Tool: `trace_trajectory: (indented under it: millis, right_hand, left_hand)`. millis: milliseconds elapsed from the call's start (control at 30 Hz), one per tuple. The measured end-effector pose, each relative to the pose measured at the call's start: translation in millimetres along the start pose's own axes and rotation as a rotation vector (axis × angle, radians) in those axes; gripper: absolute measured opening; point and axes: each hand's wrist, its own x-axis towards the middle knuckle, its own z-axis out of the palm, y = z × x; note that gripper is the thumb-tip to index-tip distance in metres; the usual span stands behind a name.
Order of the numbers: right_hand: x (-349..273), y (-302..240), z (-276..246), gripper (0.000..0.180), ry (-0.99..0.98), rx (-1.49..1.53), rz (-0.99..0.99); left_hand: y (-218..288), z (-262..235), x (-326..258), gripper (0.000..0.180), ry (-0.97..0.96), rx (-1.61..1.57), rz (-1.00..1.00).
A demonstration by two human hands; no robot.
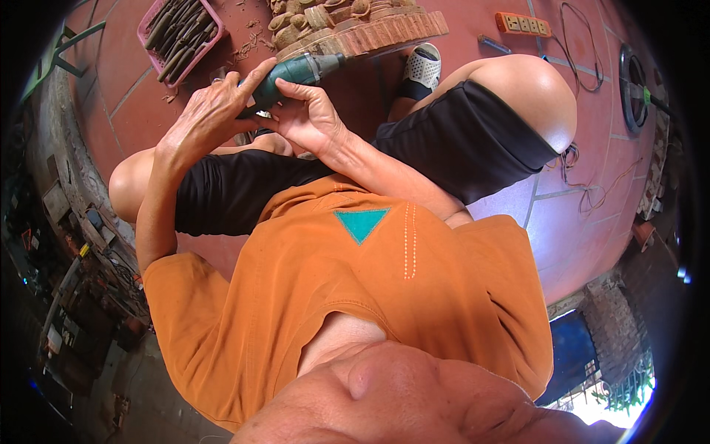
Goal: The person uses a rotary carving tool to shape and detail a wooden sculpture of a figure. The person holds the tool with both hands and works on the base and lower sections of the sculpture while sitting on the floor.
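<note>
A green die grinder [298,74] with a grey nose lies across my two hands, its nose toward the right. My left hand [214,111] is closed round its rear end, index finger stretched along the body. From below, my right hand [314,118] grips it, thumb against the green casing. A thin shaft seems to reach out from the nose along the lower edge of a carved wooden piece [355,29]; whether it touches the wood I cannot tell. My palms partly hide the tool's underside.
A pink basket [220,16] of dark, slender hand tools stands at the far left, wood shavings [251,46] beside it. At the far right lie an orange power strip [523,24], loose cords [595,74] and a black ring-shaped object [634,89]. My foot wears a white perforated clog [423,69].
</note>
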Motion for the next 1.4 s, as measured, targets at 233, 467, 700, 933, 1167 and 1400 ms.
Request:
trace_trajectory:
  millis: [233,467,700,933,1167,1400]
  right_hand:
    - [2.0,-1.2,-0.5,0.03,-0.027,0.01,0.003]
    - [2.9,-1.3,-0.8,0.034,-0.011,-0.001,0.001]
    - [3.5,-3.5,0.9,0.036,-0.018,-0.016,0.007]
    - [4.7,-4.8,0.7,0.036,-0.025,-0.02,0.008]
    - [6.1,-4.8,2.2,0.035,-0.009,-0.01,0.015]
    - [6.0,-4.3,3.8,0.034,-0.012,-0.01,0.005]
  left_hand:
    - [1.3,-3.8,0.3,0.1,-0.005,0.011,0.0]
    - [1.1,-3.1,0.6,0.1,-0.004,0.01,0.004]
    - [1.4,-0.5,-1.0,0.103,0.042,-0.012,-0.009]
    - [2.0,-2.6,-1.2,0.103,0.026,-0.014,-0.02]
    - [4.4,-4.9,-1.6,0.1,0.038,0.016,-0.029]
    - [3.3,-5.0,-1.4,0.1,0.033,0.006,-0.031]
